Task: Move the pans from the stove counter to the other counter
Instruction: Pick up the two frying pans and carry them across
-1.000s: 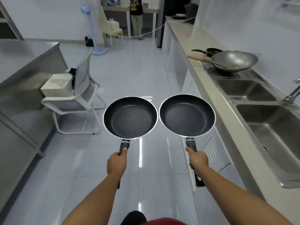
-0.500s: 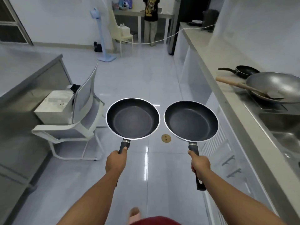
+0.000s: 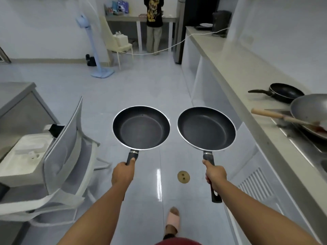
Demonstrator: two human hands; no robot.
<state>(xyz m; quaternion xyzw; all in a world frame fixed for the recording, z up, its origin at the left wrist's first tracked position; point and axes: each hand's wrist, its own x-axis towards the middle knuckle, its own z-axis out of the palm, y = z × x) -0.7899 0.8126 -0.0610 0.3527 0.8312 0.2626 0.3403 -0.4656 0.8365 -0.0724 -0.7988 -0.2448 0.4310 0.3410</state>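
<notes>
Two frying pans were in the air over the aisle floor, the left pan (image 3: 141, 127) held by the left hand (image 3: 122, 174) and the right pan (image 3: 206, 128) by the right hand (image 3: 215, 174), each with the fingers wrapped tight around the black handle. Both pans were level, rims near but apart, and their long axes pointed straight ahead, away from the body. The stove counter (image 3: 235, 75) ran along the right side and the steel counter (image 3: 16, 92) lay ahead on the left, so I judged that the left hand was nearer to it and should set down first.
</notes>
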